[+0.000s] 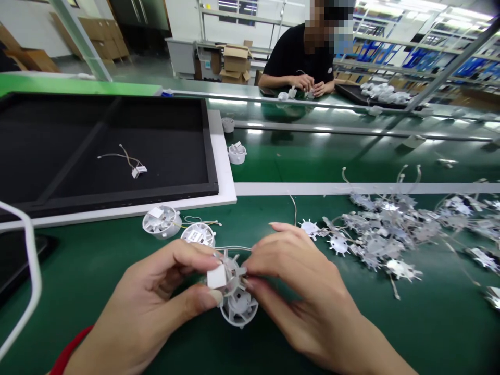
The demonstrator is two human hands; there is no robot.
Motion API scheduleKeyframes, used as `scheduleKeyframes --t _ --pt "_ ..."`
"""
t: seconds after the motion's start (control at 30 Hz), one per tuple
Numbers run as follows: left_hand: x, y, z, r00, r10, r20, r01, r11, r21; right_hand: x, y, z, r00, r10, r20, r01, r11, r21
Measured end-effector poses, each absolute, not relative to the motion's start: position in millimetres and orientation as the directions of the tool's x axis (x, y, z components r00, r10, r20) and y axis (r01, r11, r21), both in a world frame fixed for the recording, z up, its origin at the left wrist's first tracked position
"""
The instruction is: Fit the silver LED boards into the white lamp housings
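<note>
My left hand (156,294) pinches a small star-shaped metal plate (233,278) between thumb and fingers. A white rectangular block (216,277) sits on the plate beside my left fingertips. From the right, my right hand (299,281) is closed at the plate's edge, its thumb and fingertips pressed together there. A thin wire (233,248) runs between the two hands. Just below the plate is a round white plastic housing (239,311) with spokes, partly covered by it; whether they touch I cannot tell. Two similar housings, one filled (161,221) and another (198,234), stand behind my left hand.
Many star-shaped plates with wires (378,229) lie heaped on the green table at right. A black tray (167,156) at left holds a small wired part (137,171). More housings (237,153) stand beside it. Across the bench, a person (299,60) handles white parts.
</note>
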State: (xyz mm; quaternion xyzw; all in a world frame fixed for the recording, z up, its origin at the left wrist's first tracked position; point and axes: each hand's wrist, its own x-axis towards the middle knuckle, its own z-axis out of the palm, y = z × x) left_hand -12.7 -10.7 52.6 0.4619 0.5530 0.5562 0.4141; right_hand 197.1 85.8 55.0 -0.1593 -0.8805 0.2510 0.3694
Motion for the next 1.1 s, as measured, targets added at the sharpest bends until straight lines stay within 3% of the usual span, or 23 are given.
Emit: scheduleKeyframes --t 0.33,0.53,0.6,0.7,0.83,1.0,1.1 --pt "-15.8 -16.5 48.4 -0.173 0.975 0.139 0.149 -0.114 0.982 196.3 82.6 51.8 -0.698 0.369 0.613 0.102 0.899 -0.425" --pt "-11.6 -25.1 35.9 -0.234 0.885 0.402 0.448 -0.268 0.853 190.7 80.8 49.3 -0.652 0.322 0.686 0.116 0.937 -0.330" --pt "-12.4 -26.6 36.7 -0.191 0.888 0.418 0.501 -0.278 0.819 189.2 77.9 47.4 -0.634 0.309 0.709 0.131 0.947 -0.295" --pt "-14.6 -24.6 42.3 -0.218 0.920 0.326 0.474 -0.192 0.860 187.6 74.1 45.6 -0.619 0.289 0.730 0.151 0.956 -0.251" --pt "-15.6 -15.1 49.3 -0.258 0.962 0.089 0.190 -0.040 0.981 187.1 73.2 47.4 -0.613 0.301 0.730 0.138 0.951 -0.277" --pt "-13.8 -4.2 52.2 -0.124 0.978 -0.167 -0.240 0.133 0.962 183.7 73.6 52.5 -0.594 0.376 0.712 -0.004 0.883 -0.469" --pt "-12.7 -0.1 54.7 -0.047 0.968 -0.248 -0.276 0.226 0.934 181.7 71.8 52.9 -0.584 0.450 0.676 -0.054 0.809 -0.585"
